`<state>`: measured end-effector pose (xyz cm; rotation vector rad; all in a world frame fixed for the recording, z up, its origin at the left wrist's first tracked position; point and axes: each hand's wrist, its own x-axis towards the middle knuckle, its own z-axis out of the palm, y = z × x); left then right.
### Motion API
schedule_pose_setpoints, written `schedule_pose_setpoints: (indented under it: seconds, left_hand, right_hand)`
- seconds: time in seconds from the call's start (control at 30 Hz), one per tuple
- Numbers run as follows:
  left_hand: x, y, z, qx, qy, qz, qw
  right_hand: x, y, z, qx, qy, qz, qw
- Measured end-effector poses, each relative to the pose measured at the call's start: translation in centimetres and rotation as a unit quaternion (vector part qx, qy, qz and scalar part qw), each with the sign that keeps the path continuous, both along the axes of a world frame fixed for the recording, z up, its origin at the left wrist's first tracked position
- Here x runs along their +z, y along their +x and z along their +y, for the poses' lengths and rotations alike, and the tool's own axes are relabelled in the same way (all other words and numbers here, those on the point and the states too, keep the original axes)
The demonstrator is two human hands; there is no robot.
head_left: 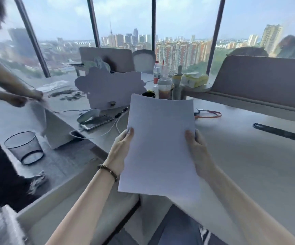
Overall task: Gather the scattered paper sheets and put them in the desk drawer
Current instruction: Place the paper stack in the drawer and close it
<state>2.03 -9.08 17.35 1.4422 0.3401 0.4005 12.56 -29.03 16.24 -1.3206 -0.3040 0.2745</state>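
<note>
My left hand (121,149) and right hand (199,149) pinch the paper stack (159,144) by its edges; loose sheets could slide out before I reach the drawer, which I can't see.

Bright daylight floods in through the windows (125,23). Wide-angle bending warps the edges. The person at left (5,85) is motion-blurred.

Tall windows (125,23) with dark frames show a hazy city skyline in daylight. A pale worktop (249,156) stands beside grey padded partitions (267,80) (a wire bin (24,147) sits on the grey floor (68,156)).
</note>
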Motion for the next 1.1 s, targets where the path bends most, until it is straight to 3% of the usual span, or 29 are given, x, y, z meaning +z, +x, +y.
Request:
schedule_pose_setpoints:
  seconds: [0.33,0.63,0.93,1.1]
  left_hand:
    - [-2.6,-11.4,12.3,0.201,-0.026,0.027,0.979]
    - [-5.9,-19.9,19.7,0.284,-0.069,0.074,0.953]
    - [-10.2,-21.5,23.5,0.258,-0.087,0.168,0.948]
    - [-11.3,-19.8,25.0,0.208,-0.012,0.25,0.946]
  right_hand:
    - [-1.7,-5.9,16.0,0.142,-0.068,0.026,0.987]
    - [-5.7,-12.6,24.9,0.217,-0.131,0.073,0.965]
    - [-11.0,-14.7,25.8,0.26,-0.213,0.127,0.933]
    - [-13.5,-15.3,25.5,0.275,-0.272,0.214,0.897]
